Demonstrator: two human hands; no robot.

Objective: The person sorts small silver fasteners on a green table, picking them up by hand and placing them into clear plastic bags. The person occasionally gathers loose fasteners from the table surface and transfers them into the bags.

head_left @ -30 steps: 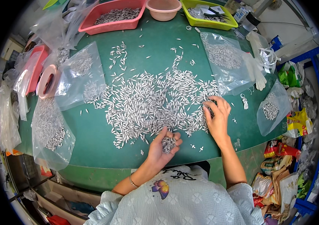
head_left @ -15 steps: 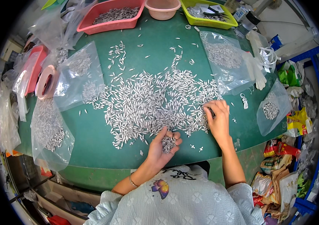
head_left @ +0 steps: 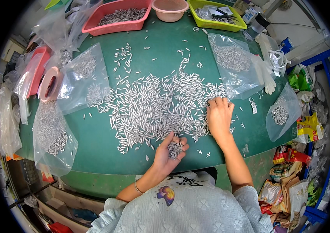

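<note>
Bench (head_left: pixel 91 143) carries wide pile of silvery pieces (head_left: pixel 149 108), centre. Clear bag (head_left: pixel 239 83), far right, just beside pile: sideways sweep might snag it. Right hand (head_left: pixel 219 116) palm-down over pile's right edge, curled; cannot tell if gripping. Left hand (head_left: pixel 163 157), near side, cupped around handful (head_left: pixel 175 150); loosened grip could spill it. Stray crosses (head_left: pixel 208 154), near right: careless drag might scatter them.

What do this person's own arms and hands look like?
The left hand is ungloved, with a thin, metallic-looking bracelet at its wrist; the right hand is ungloved, its wrist showing no bracelet. Loose, pale blue, textured fabric sleeves leave the forearms bare.
</note>
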